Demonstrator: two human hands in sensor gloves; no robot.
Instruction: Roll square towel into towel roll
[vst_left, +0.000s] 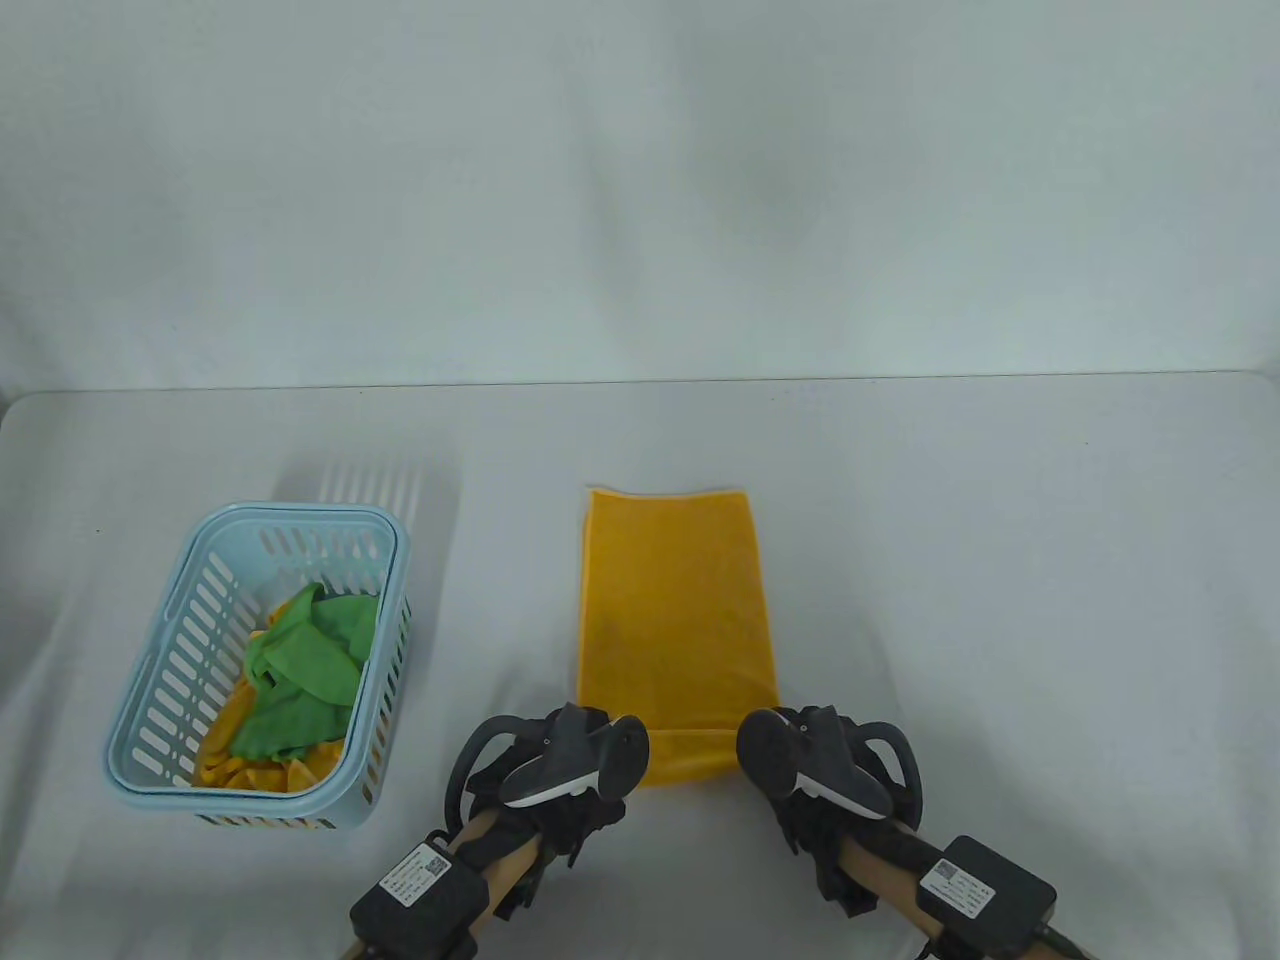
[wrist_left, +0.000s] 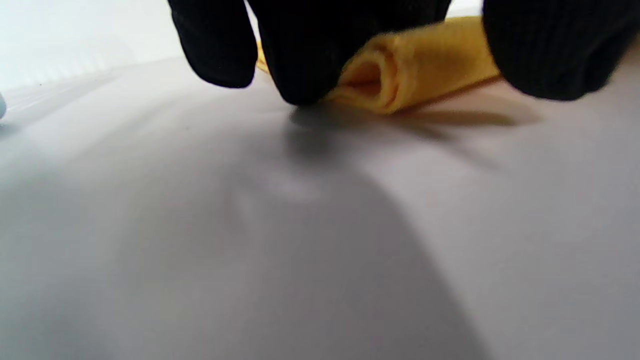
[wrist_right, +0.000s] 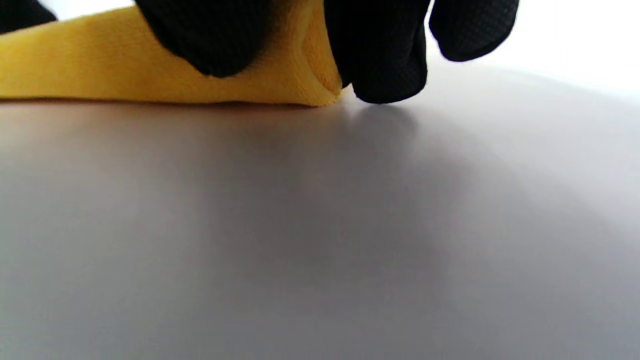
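Both hands (vst_left: 690, 765) pinch the towel's (vst_left: 675, 610) rolled edge; the basket (vst_left: 160, 640) holds green and seemingly yellow cloths (vst_left: 300, 670).

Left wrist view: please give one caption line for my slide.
Gloved left hand pinches the rolled near end of the yellow towel.

Both gloved hands sit low in the table view, side by side near the bottom centre, each with a tracker strapped to its back and a black box on the forearm behind it. The left hand (vst_left: 575, 765) lies left of centre, the right hand (vst_left: 810, 760) right of centre, forearms angling in from the bottom edge. In the wrist views, the left fingers (wrist_left: 305, 60) and right fingers (wrist_right: 385, 55) curl downward from the top edge, fingertips pressed low, gripping the towel (vst_left: 675, 620) at its near corners.
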